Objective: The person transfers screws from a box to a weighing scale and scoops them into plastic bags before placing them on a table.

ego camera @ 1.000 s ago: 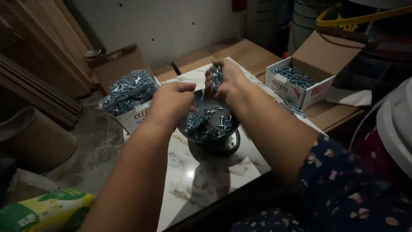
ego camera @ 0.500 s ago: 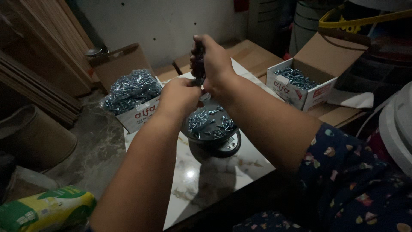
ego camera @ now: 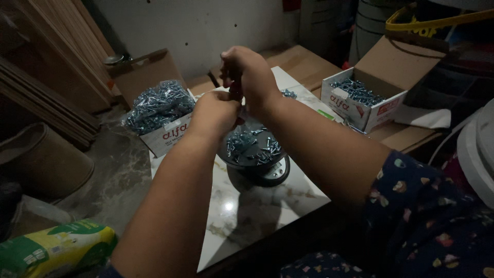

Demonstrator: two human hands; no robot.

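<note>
Both hands meet above the round scale (ego camera: 257, 164) heaped with screws (ego camera: 252, 145). Right hand (ego camera: 249, 77) grips a dark, slim object; left hand (ego camera: 213, 116) pinches its lower end.

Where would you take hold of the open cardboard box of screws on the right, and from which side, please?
Probably the box of screws is best gripped low on its two short side walls, one hand each side, coming from above and in front. Its lid flap stands up at the back, blocking that side, the top is open and full of loose screws, so it must stay level. The front wall faces the marble slab.
</note>
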